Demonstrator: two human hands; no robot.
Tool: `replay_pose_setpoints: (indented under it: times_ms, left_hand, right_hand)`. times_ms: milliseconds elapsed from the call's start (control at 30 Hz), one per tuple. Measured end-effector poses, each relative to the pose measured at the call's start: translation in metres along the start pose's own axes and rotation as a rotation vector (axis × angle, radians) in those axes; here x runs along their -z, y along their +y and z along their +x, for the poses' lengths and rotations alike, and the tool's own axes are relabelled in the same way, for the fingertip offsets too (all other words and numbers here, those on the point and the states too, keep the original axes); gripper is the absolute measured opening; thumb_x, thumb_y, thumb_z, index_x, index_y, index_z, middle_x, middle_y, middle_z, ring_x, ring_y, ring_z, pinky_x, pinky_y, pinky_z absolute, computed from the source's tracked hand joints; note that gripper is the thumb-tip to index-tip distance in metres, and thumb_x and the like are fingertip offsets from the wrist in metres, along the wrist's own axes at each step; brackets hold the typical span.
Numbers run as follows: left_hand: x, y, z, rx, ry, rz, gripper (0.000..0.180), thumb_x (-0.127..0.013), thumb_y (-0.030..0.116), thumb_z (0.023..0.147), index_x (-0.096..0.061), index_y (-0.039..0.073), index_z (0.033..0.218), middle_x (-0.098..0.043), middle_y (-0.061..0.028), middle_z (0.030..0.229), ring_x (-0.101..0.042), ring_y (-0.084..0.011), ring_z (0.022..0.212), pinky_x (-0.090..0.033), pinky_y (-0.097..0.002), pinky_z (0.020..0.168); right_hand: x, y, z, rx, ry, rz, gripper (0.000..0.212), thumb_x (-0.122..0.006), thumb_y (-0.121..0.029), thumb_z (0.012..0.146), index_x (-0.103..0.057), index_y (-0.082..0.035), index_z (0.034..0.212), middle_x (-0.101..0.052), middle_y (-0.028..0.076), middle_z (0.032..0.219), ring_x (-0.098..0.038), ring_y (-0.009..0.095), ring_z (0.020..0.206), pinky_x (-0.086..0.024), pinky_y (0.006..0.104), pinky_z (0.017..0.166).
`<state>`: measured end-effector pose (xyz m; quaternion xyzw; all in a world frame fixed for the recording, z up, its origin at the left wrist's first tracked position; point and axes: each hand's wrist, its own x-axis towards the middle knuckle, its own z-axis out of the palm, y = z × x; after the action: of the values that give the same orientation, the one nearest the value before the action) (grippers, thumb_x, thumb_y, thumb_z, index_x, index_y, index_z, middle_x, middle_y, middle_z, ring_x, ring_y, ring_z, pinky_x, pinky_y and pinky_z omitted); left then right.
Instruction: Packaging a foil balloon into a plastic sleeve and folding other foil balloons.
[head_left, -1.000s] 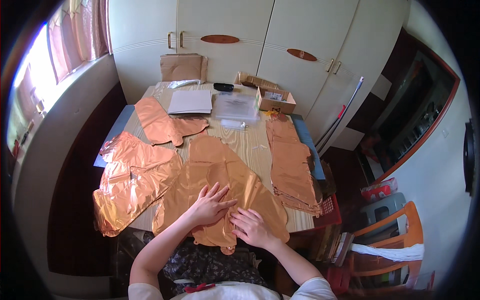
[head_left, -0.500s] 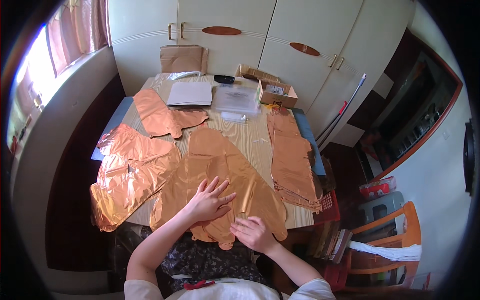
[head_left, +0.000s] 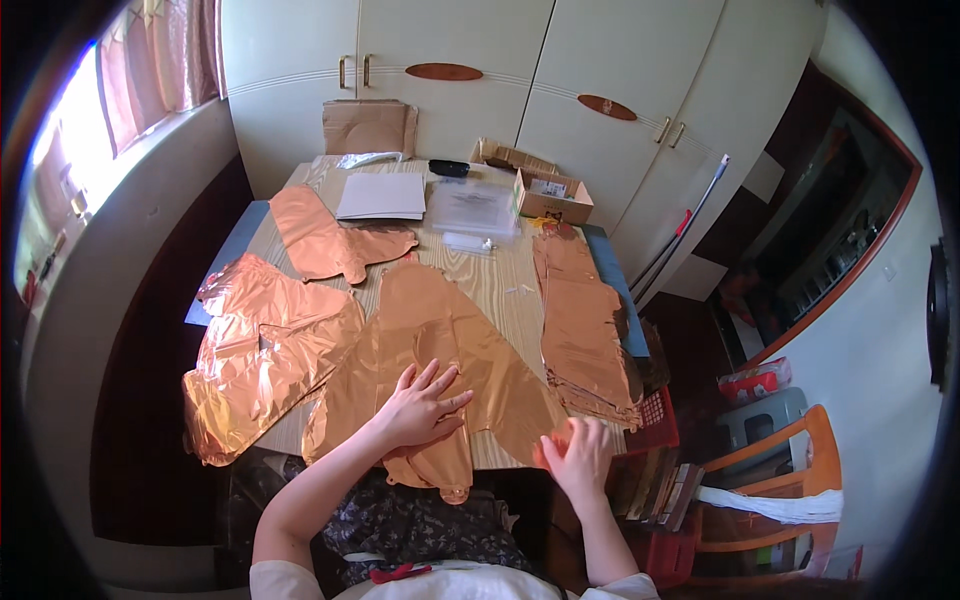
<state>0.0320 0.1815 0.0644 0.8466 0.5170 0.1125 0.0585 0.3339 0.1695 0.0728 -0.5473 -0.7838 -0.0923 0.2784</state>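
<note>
A flat, uninflated copper-coloured foil balloon (head_left: pixel 415 300) lies in front of me at the table's near edge, its lower lobe hanging slightly over. My left hand (head_left: pixel 418 408) rests on its middle with the fingers spread. At the right, my right hand (head_left: pixel 580 458) pinches the tip of the balloon's right-hand part, which is drawn up a little there. Crinkled copper foil balloons (head_left: pixel 265 350) lie in a shiny heap to the left, beside the one under my hand. Another flat foil balloon (head_left: pixel 325 240) lies behind them. On the right is a neat stack of foil balloons (head_left: pixel 585 320).
Toward the back of the wooden table (head_left: pixel 490 290) are white sheets (head_left: pixel 382 195), a clear plastic case (head_left: pixel 475 208), a black object (head_left: pixel 448 168) and a small carton (head_left: pixel 553 197). An orange chair (head_left: pixel 825 460) stands to the right, near a red basket (head_left: pixel 655 420).
My right hand has moved right and slightly up from the balloon's lower middle to its right tip, bending that edge. My left hand stays nearly in place.
</note>
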Motion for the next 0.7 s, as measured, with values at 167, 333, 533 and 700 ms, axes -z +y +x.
replay_pose_setpoints:
  times_ms: [167,333,533,700]
  left_hand:
    - [-0.001,0.0,0.001,-0.02,0.028,-0.03,0.049,-0.05,0.047,0.094,-0.053,0.025,0.138,-0.037,-0.0169,0.15,-0.028,-0.0425,0.141,-0.022,-0.0605,0.111]
    - [0.001,0.002,0.003,-0.028,0.015,-0.006,0.052,-0.049,0.048,0.094,-0.048,0.026,0.142,-0.038,-0.0168,0.15,-0.028,-0.0418,0.141,-0.022,-0.0602,0.111]
    - [-0.005,0.0,0.005,0.01,0.064,-0.023,0.063,-0.052,0.052,0.091,-0.042,0.017,0.143,-0.039,-0.0126,0.15,-0.031,-0.038,0.14,-0.025,-0.0578,0.112]
    - [-0.023,-0.019,0.008,-0.013,0.099,-0.167,0.046,-0.054,0.036,0.093,-0.052,0.008,0.129,-0.047,-0.0103,0.143,-0.035,-0.0378,0.138,-0.027,-0.054,0.113]
  right_hand:
    - [-0.019,0.025,-0.015,-0.105,-0.073,0.022,0.034,-0.073,-0.034,0.078,-0.054,-0.006,0.082,-0.056,0.016,0.093,-0.053,0.036,0.092,-0.043,0.0481,0.081]
    - [-0.015,0.022,-0.008,-0.221,-0.098,0.294,0.022,-0.07,-0.026,0.082,-0.057,-0.008,0.079,-0.061,0.01,0.075,-0.059,0.031,0.075,-0.046,0.045,0.071]
    - [0.029,-0.049,0.019,-0.116,0.116,0.408,0.012,-0.071,-0.016,0.083,-0.061,-0.008,0.08,-0.064,0.007,0.069,-0.063,0.027,0.061,-0.048,0.0394,0.057]
    - [0.022,-0.104,0.023,0.19,0.132,0.407,0.016,-0.077,-0.012,0.074,-0.061,-0.014,0.077,-0.062,0.0,0.071,-0.061,0.02,0.068,-0.045,0.0357,0.065]
